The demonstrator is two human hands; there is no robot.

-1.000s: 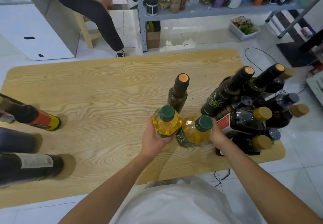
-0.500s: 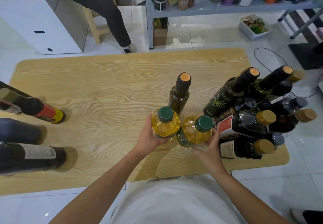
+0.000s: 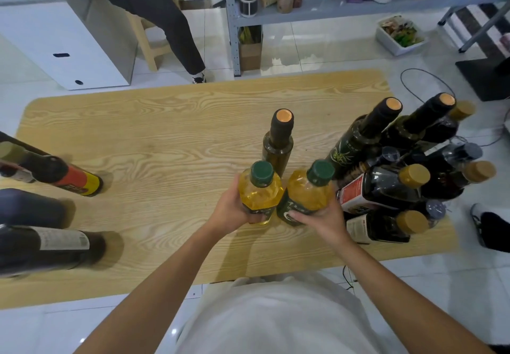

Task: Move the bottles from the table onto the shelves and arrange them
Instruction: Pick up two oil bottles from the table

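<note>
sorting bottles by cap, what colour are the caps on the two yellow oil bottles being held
Dark green, on both the left cap and the right cap; clearest in the head view.

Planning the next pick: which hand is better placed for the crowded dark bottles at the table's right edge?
Right. The right hand lies beside that cluster, but must first set down its yellow bottle; the left hand, gripping the other yellow bottle, is farther away.

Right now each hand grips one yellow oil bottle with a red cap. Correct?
Not quite: the caps are dark green, not red. Head view: left hand grips left yellow oil bottle, right hand grips right yellow oil bottle.
</note>
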